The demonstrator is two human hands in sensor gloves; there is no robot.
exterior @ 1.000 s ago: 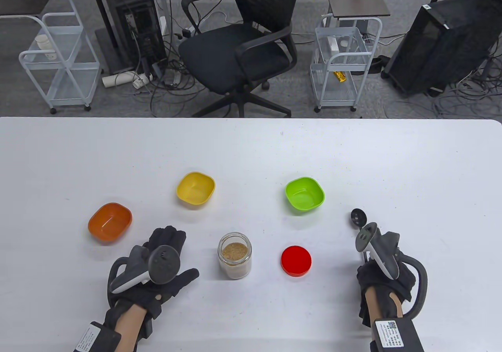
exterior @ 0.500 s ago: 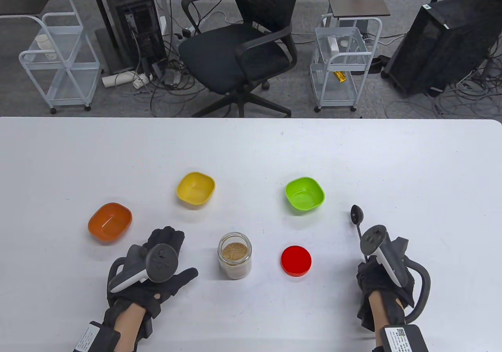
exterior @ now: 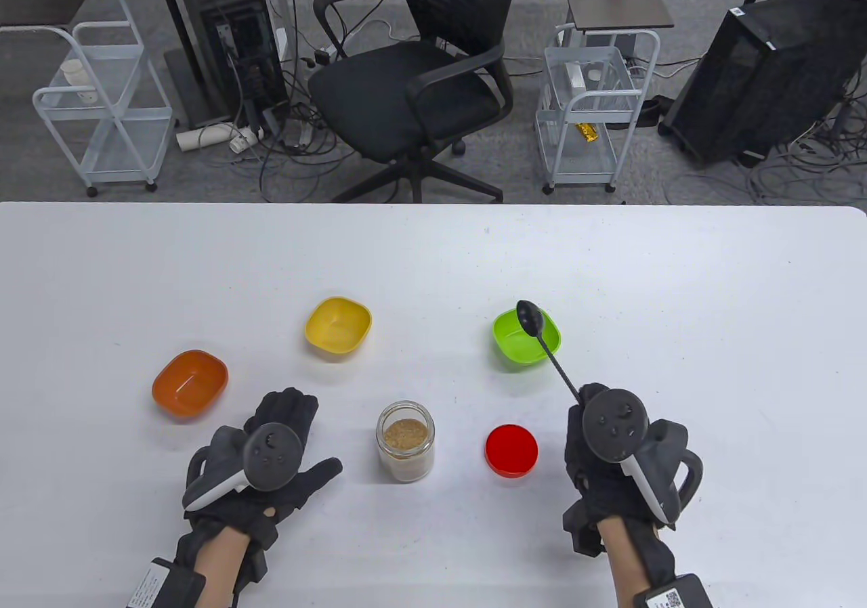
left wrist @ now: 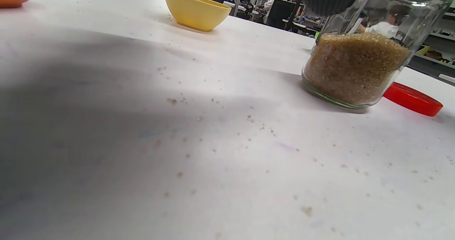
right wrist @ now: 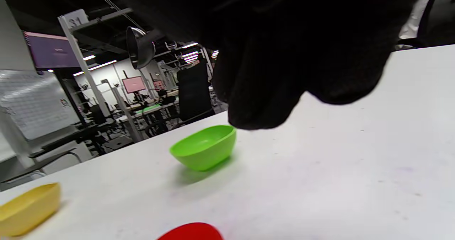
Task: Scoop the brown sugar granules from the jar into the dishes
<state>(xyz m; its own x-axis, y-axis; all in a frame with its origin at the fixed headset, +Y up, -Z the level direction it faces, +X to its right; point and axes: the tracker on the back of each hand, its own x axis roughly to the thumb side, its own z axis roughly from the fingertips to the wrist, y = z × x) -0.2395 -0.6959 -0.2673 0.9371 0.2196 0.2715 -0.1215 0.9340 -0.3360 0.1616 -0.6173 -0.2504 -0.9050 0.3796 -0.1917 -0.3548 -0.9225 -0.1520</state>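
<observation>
Right hand (exterior: 613,459) swung left, gripping spoon (exterior: 530,318) over green dish (exterior: 527,338) | left hand (exterior: 271,459) unmoved, fingers spread

Bowls orange (exterior: 189,384), yellow (exterior: 338,324), green (exterior: 527,338); red lid (exterior: 511,450); black spoon (exterior: 532,319); brown sugar (exterior: 406,435).

Right hand (exterior: 609,459) grips spoon (exterior: 542,337) (bowl end over the far dish (exterior: 527,337)). Just left of that grip: lid (exterior: 511,450); further left, open jar (exterior: 406,440), then left hand (exterior: 271,459). Two more dishes (exterior: 339,324) (exterior: 189,384) lie beyond the left hand.
</observation>
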